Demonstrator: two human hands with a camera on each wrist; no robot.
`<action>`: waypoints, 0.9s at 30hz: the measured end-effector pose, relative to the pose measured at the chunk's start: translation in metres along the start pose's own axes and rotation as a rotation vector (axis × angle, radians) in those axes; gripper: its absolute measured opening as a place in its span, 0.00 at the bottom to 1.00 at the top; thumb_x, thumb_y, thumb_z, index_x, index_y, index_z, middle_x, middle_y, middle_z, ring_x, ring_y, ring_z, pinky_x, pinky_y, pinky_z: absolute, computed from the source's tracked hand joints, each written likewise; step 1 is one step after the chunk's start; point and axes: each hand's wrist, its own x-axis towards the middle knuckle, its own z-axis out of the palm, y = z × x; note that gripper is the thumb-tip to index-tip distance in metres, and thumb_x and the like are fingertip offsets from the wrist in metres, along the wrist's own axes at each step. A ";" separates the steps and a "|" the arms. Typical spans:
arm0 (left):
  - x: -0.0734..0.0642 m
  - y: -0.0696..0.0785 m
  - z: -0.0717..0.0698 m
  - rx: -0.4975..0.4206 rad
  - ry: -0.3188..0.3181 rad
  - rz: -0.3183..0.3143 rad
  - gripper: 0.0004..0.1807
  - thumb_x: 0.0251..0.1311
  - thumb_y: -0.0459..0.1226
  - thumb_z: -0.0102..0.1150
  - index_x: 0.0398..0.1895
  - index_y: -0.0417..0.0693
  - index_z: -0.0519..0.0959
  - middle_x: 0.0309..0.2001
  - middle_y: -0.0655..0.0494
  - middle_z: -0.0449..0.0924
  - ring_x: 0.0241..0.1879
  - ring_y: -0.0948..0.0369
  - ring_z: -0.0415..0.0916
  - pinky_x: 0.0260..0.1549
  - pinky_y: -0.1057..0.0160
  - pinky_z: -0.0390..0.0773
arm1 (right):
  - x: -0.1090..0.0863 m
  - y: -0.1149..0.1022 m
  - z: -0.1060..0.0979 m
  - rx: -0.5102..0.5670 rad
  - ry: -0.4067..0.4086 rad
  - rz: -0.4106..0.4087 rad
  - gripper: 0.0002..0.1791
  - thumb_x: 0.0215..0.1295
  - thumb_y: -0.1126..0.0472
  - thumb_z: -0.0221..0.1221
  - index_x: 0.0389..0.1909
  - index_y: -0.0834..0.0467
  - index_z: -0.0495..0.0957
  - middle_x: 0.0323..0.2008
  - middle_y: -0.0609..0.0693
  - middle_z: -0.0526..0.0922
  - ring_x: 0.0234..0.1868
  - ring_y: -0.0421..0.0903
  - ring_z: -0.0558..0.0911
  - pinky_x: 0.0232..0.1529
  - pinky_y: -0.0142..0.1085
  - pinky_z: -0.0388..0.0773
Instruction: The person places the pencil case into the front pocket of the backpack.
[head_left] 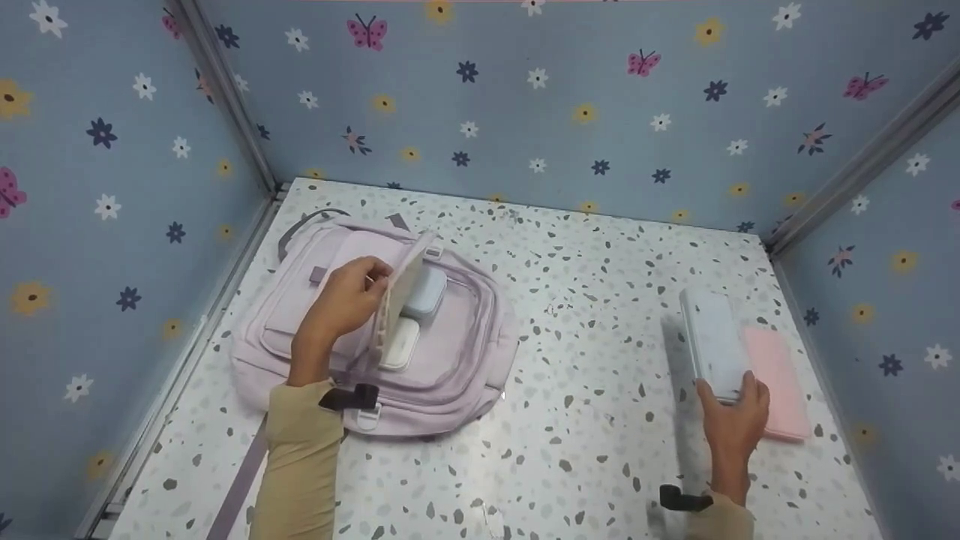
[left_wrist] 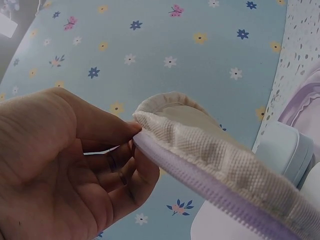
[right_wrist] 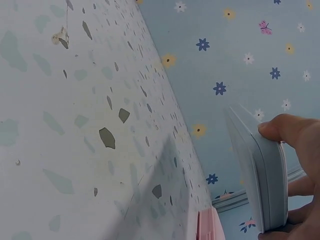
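Observation:
A pale lilac backpack [head_left: 457,352] lies on the table with its front pocket unzipped. My left hand [head_left: 351,294] pinches the zippered edge of the pocket flap [left_wrist: 200,165] between thumb and fingers, holding it raised. Inside the pocket sit a light-blue rounded box [head_left: 426,291] and a white rounded case [head_left: 400,345]. On the right, my right hand [head_left: 736,420] grips the near end of a long, pale blue-grey rectangular case [head_left: 712,341], thumb on one side and fingers on the other. The case is lifted, its shadow falling on the table to its left.
A pink flat rectangular item [head_left: 780,386] lies on the table [head_left: 585,322] beside the right hand. A backpack strap [head_left: 238,480] trails toward the near left edge. Flower-patterned panels [head_left: 525,97] in metal frames wall the table at the back and both sides.

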 end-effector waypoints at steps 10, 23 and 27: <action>0.000 0.002 -0.001 0.004 -0.002 -0.007 0.13 0.67 0.31 0.45 0.48 0.32 0.75 0.43 0.39 0.77 0.41 0.49 0.72 0.44 0.52 0.71 | -0.003 -0.008 -0.005 0.038 -0.017 -0.021 0.44 0.58 0.56 0.65 0.72 0.63 0.55 0.65 0.65 0.61 0.65 0.61 0.63 0.67 0.54 0.57; 0.001 0.003 0.000 0.004 0.000 -0.008 0.13 0.67 0.31 0.45 0.48 0.32 0.75 0.42 0.39 0.77 0.40 0.50 0.72 0.42 0.53 0.71 | -0.007 -0.023 -0.010 0.081 -0.025 -0.080 0.44 0.56 0.56 0.67 0.71 0.62 0.58 0.65 0.62 0.62 0.67 0.59 0.63 0.70 0.50 0.55; 0.000 0.003 0.000 0.010 0.003 -0.008 0.13 0.67 0.31 0.45 0.48 0.32 0.75 0.42 0.39 0.77 0.40 0.50 0.72 0.42 0.53 0.71 | -0.008 -0.028 -0.010 0.101 -0.020 -0.115 0.43 0.56 0.59 0.67 0.70 0.63 0.58 0.64 0.61 0.63 0.66 0.58 0.64 0.69 0.50 0.56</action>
